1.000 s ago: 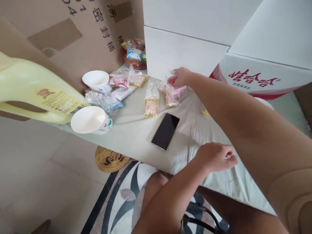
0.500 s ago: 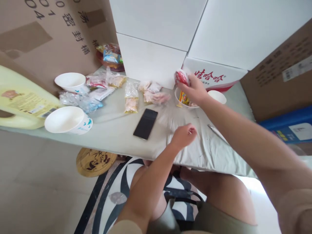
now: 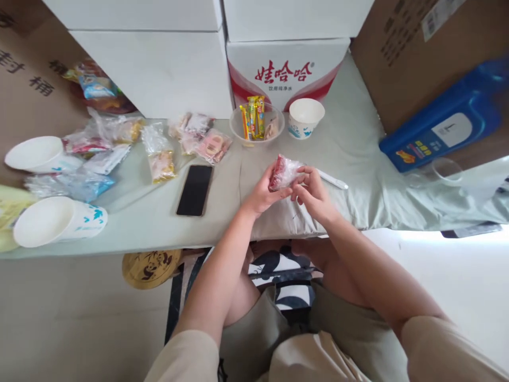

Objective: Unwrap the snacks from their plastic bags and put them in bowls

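My left hand (image 3: 262, 193) is closed around a small red-and-clear plastic packet (image 3: 284, 172), held up over the cloth-covered table. Curled fingers of my right hand (image 3: 314, 196) touch the packet's clear side and look pinched on the plastic. What lies inside the wrapper is hard to make out. Beyond both hands is a clear plastic bowl (image 3: 237, 127) with several yellow snack sticks (image 3: 256, 118) standing in it. A white paper cup (image 3: 306, 119) is beside that bowl. Close to my right hand lies a thin white utensil (image 3: 333, 179), partly covered by the fingers.
A black phone (image 3: 194, 190) lies left of my hands. Several wrapped snack packets (image 3: 214, 146) are spread behind it. Two paper cups (image 3: 43, 222) lean at the left. White boxes (image 3: 288, 74) line the back. A blue bottle (image 3: 449, 122) and clear cup (image 3: 445, 172) are at right.
My right hand has come back from above the clear bowl to the front. The red packet is now in my left hand, with both hands together. The view has swung right.
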Action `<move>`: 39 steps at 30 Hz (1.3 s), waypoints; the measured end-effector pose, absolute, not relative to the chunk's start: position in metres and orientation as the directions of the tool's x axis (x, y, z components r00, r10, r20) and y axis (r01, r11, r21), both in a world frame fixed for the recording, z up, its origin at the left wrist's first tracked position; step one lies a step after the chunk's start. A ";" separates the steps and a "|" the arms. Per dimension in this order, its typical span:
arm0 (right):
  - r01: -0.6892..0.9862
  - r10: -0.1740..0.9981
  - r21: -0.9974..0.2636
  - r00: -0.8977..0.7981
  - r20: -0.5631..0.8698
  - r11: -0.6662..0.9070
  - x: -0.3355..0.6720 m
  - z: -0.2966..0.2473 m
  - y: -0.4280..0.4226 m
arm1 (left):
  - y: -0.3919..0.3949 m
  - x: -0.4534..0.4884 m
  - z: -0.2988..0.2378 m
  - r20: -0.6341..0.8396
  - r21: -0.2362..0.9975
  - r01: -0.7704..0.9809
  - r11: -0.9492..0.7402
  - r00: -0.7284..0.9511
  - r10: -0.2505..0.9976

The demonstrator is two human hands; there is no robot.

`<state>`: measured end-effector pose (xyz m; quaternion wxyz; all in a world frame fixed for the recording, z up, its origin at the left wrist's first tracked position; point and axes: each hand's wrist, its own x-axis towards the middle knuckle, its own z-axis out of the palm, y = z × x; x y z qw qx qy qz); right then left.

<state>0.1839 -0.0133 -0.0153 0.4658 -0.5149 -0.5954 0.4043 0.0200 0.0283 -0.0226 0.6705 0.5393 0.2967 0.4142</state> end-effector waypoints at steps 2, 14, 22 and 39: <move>0.281 0.984 -0.947 0.037 0.172 0.155 0.198 -0.016 -0.013 | 0.031 0.022 -0.024 -0.014 0.982 -0.160 0.103 0.481 0.877; 0.118 0.997 -0.993 -0.074 0.018 0.027 0.230 -0.025 -0.004 | 0.039 0.027 -0.027 -0.154 0.965 -0.123 0.232 0.449 0.880; 0.616 0.959 -0.787 0.199 0.203 0.039 0.261 -0.027 0.005 | 0.046 0.021 -0.042 -0.064 0.997 0.061 0.055 0.146 0.987; 0.719 0.970 -0.652 -0.192 0.147 0.241 0.212 -0.013 -0.008 | 0.039 0.007 -0.038 0.005 0.935 0.352 -0.044 0.109 0.994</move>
